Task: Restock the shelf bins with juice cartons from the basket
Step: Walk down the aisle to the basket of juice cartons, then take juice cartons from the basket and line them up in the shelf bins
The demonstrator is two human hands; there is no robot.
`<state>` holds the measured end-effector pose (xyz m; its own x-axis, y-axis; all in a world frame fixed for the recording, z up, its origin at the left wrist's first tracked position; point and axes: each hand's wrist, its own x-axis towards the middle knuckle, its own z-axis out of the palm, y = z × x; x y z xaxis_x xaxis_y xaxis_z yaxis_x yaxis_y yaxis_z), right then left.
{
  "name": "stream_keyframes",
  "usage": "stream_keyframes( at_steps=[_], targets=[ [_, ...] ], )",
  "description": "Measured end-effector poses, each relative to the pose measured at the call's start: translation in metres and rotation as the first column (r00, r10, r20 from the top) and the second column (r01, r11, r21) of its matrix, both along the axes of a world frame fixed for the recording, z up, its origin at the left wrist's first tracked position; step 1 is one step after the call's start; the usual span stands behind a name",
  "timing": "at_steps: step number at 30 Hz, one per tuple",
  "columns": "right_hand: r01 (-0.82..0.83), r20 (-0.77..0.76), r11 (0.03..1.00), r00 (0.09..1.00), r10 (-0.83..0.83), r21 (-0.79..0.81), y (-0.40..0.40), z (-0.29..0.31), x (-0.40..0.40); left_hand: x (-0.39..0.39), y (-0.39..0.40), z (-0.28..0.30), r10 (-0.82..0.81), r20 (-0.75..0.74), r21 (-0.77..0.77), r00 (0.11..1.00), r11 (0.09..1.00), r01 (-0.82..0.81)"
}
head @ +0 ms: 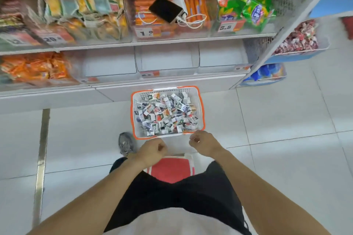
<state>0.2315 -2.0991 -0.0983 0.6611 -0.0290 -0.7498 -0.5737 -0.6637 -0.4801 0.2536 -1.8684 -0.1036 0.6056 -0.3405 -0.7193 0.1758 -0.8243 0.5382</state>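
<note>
A white basket with an orange rim [202,112] stands on the floor against the bottom shelf, heaped with several small juice cartons [166,113]. Above it, the lower shelf row holds clear bins [168,61] that look empty. My left hand [152,150] hangs just short of the basket's near edge, fingers curled, holding nothing. My right hand [202,142] hovers at the basket's near right corner, fingers curled too, with nothing visible in it.
A black phone with a white cable [166,9] lies on snack packs on the upper shelf. Orange snack bags [34,66] fill the lower left bin. A side rack [298,44] stands at right. A red stool [172,170] is under me; my shoe [125,143] is left of the basket.
</note>
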Motion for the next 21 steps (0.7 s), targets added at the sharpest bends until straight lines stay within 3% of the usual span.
stream_keyframes(
  at_steps=[3, 8, 12, 15, 17, 21],
  targets=[
    [0.062, -0.034, 0.998, 0.997, -0.062, 0.013, 0.006, -0.042, 0.042, 0.045, 0.007, -0.049, -0.082, 0.003, 0.046, 0.997, 0.996, 0.082],
    [0.11, -0.101, 0.994, 0.989, -0.107, 0.025, -0.007, -0.16, 0.092, 0.098, -0.011, -0.161, -0.004, -0.009, -0.009, 1.0, 1.0, 0.004],
    [-0.023, -0.04, 0.999, 0.999, 0.021, -0.043, -0.02, -0.275, 0.131, 0.13, -0.034, -0.275, 0.061, 0.057, 0.004, 0.997, 0.998, -0.061],
    [-0.146, -0.024, 0.985, 0.989, 0.145, -0.093, -0.025, -0.36, 0.151, 0.145, -0.035, -0.351, -0.036, 0.224, 0.112, 0.974, 0.994, 0.011],
    [-0.23, -0.015, 0.964, 0.973, 0.23, -0.133, -0.026, -0.403, 0.16, 0.153, -0.037, -0.384, -0.097, 0.26, 0.143, 0.961, 0.988, 0.061],
    [-0.382, 0.026, 0.903, 0.919, 0.394, -0.196, -0.029, -0.445, 0.164, 0.166, -0.05, -0.427, -0.24, 0.344, 0.162, 0.908, 0.967, 0.194]
  ],
)
